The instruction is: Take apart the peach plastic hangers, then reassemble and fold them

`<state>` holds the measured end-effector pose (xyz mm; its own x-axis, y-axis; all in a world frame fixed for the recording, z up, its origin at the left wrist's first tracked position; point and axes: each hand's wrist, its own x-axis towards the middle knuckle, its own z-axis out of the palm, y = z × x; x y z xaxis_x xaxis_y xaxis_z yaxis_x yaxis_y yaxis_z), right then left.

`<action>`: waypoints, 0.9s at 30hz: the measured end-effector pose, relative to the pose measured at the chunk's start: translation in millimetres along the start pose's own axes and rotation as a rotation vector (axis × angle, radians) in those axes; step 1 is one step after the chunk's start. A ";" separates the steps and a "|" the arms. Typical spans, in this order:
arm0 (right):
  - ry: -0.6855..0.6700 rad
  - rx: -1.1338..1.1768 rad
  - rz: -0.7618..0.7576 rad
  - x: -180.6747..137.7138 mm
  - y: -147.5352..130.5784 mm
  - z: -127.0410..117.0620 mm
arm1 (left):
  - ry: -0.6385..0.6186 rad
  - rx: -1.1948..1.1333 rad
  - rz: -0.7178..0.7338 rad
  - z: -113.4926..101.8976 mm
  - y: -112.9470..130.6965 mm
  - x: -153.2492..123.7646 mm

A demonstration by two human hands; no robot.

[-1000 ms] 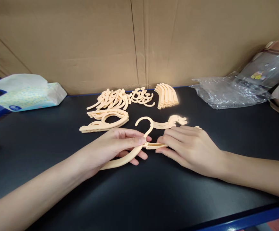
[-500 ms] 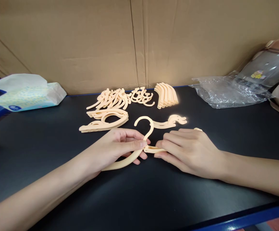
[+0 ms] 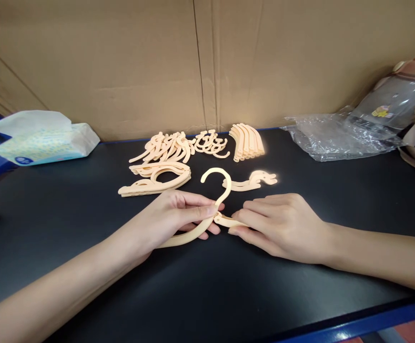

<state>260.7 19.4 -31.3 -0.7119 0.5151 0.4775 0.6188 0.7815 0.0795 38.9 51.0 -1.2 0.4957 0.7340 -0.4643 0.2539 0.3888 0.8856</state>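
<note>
A peach plastic hanger lies on the black table between my hands, its hook pointing away from me. My left hand is closed around the hanger's left arm, thumb pressing near the centre joint. My right hand pinches the right arm piece, most of which is hidden under my fingers. Just behind the hook lies a single loose peach hanger part.
Behind are a stack of finished hangers, a pile of hook parts and a stack of curved arm parts. A tissue pack sits far left, a clear plastic bag far right. A cardboard wall stands behind.
My right hand has slid slightly toward me and left with the arm piece, and the hook has tipped a little to the right. The left hand has barely moved.
</note>
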 end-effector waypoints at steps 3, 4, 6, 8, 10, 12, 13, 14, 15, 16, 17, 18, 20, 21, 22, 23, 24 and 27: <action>-0.021 0.025 0.014 0.0 -0.1 -0.8 | 0.003 -0.010 -0.004 -0.4 -0.7 0.9; -0.024 0.032 0.016 0.0 0.0 -1.2 | 0.000 -0.011 -0.001 -0.3 -0.8 0.9; -0.027 0.041 0.021 0.0 0.3 -1.9 | -0.004 -0.010 0.004 0.0 -0.7 0.4; -0.027 0.047 0.023 0.1 0.5 -2.5 | -0.007 -0.009 0.005 0.2 -0.5 -0.1; -0.031 0.056 0.028 0.2 0.6 -2.8 | -0.009 -0.006 0.009 0.3 -0.4 -0.1; -0.039 0.065 0.033 0.2 0.6 -2.8 | -0.010 -0.003 0.009 0.0 -0.5 0.4; -0.041 0.068 0.035 0.2 0.5 -2.6 | -0.008 -0.001 0.008 -0.1 -0.5 0.8; -0.042 0.072 0.036 0.1 0.5 -2.5 | -0.007 0.002 0.007 -0.4 -0.6 1.3; -0.040 0.073 0.035 0.1 0.4 -2.3 | -0.008 0.003 0.006 -0.6 -0.8 1.7; -0.037 0.073 0.035 0.0 0.4 -2.1 | -0.011 0.005 0.006 -0.8 -0.9 2.2; -0.033 0.074 0.033 -0.1 0.4 -1.9 | -0.015 0.009 0.006 -1.0 -1.0 2.5; -0.031 0.075 0.032 -0.2 0.3 -1.7 | -0.019 0.012 0.006 -1.1 -1.1 2.8; -0.035 0.080 0.029 -0.4 0.0 -1.5 | -0.024 0.018 0.003 -1.0 -1.0 2.8; -0.038 0.081 0.029 -0.5 -0.3 -1.6 | -0.026 0.019 0.001 -1.0 -0.9 2.7; -0.041 0.083 0.032 -0.4 -0.6 -1.6 | -0.028 0.019 0.001 -0.9 -0.7 2.4; -0.042 0.083 0.037 -0.3 -1.0 -1.8 | -0.030 0.019 0.000 -0.9 -0.5 2.1; -0.045 0.085 0.044 -0.1 -1.4 -2.0 | -0.029 0.020 -0.003 -0.9 -0.2 1.8; -0.056 0.105 0.068 0.6 -2.0 -2.6 | -0.015 0.029 -0.026 -1.0 0.5 1.0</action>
<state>259.8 17.2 -28.9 -0.6884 0.5847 0.4292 0.6302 0.7751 -0.0451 38.7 52.5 -1.3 0.5010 0.7151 -0.4875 0.2907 0.3915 0.8731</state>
